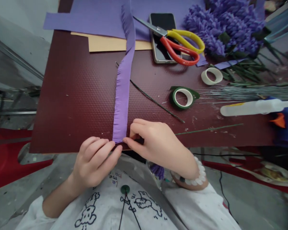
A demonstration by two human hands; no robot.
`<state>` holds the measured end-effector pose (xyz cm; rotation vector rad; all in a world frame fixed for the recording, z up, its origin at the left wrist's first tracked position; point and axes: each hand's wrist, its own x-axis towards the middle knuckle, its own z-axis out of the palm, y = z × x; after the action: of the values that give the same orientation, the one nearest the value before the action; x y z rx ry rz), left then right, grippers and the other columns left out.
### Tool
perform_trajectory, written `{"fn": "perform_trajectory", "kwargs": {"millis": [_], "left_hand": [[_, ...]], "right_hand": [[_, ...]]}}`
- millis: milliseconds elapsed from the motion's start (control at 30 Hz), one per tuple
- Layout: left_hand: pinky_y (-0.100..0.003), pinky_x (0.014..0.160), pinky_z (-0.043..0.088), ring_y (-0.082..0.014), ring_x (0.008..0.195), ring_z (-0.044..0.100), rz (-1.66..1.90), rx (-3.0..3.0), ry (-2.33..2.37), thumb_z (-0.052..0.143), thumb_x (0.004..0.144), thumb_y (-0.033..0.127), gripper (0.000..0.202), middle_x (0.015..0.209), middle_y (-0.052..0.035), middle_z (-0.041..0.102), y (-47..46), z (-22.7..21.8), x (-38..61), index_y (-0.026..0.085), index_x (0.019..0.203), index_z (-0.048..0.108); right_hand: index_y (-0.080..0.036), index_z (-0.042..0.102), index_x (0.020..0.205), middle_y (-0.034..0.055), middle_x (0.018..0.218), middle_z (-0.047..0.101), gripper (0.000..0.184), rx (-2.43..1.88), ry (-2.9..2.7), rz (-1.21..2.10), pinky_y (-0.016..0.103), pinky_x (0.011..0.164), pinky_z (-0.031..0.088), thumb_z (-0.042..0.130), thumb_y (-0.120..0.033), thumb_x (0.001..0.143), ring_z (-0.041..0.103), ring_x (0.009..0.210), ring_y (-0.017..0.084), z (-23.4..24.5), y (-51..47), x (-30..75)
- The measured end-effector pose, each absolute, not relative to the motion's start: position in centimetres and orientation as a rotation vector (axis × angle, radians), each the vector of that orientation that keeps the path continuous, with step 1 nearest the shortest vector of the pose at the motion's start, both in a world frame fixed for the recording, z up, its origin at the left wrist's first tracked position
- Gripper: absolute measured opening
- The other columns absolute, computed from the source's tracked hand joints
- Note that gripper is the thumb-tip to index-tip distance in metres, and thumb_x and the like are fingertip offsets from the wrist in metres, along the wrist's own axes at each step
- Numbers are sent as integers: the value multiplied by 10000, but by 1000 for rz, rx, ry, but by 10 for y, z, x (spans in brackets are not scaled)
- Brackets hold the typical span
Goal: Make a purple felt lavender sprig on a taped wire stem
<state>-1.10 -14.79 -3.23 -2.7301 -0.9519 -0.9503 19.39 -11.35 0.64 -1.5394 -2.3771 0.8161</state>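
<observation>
A long purple fringed paper strip (124,83) runs down the dark red table (81,95) from the purple sheets at the back to the front edge. Both hands meet at its near end. My left hand (96,161) pinches that end between thumb and fingertips. My right hand (156,143) is closed in a pinch on the same end from the right. A thin dark wire (156,101) lies diagonally just behind my right hand.
Yellow-and-red scissors (177,41) lie on a phone (163,35). Green tape roll (183,97), white tape roll (211,76), a glue gun (259,108), wire stems (242,92) and purple paper flowers (225,25) fill the right side. Tan card (105,43) lies at the back.
</observation>
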Motion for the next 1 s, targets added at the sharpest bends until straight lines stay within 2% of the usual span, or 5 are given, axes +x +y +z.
{"fn": "perform_trajectory", "kwargs": {"millis": [267,433,667,867,1000], "left_hand": [[-389,807,544,-200,853,610,-955,-2745,-970,717,712,46,274,883,-100,712,-144,-36,-5,58,982,671],[-413,844,532,-221,911,597,-907,-2773,-914,717,725,80,322,930,-118,709,-144,-38,-9,55,1042,667],[-422,866,515,-229,928,584,-918,-2785,-908,660,764,62,282,956,-130,681,-146,-41,-10,72,1046,677],[-430,857,510,-231,920,571,-876,-2779,-973,632,781,70,286,961,-124,673,-148,-39,-7,70,1065,663],[-427,849,499,-233,912,556,-893,-2783,-1021,622,781,58,278,947,-119,664,-149,-37,-4,63,1057,657]], "right_hand": [[-182,508,674,-25,697,540,229,-1575,-2418,841,274,541,240,574,-296,862,457,575,97,11,-111,193],[-178,499,669,-18,701,539,241,-1590,-2435,869,279,545,246,572,-287,870,441,567,94,11,-110,193],[-178,490,659,-17,696,536,245,-1606,-2453,888,280,545,255,570,-277,869,448,571,100,14,-109,193],[-170,539,701,-3,727,570,228,-1561,-2458,859,283,560,304,543,-286,897,484,599,112,13,-113,195],[-156,578,703,27,719,585,290,-1500,-2458,713,303,631,370,462,-276,940,518,689,151,13,-120,199]]}}
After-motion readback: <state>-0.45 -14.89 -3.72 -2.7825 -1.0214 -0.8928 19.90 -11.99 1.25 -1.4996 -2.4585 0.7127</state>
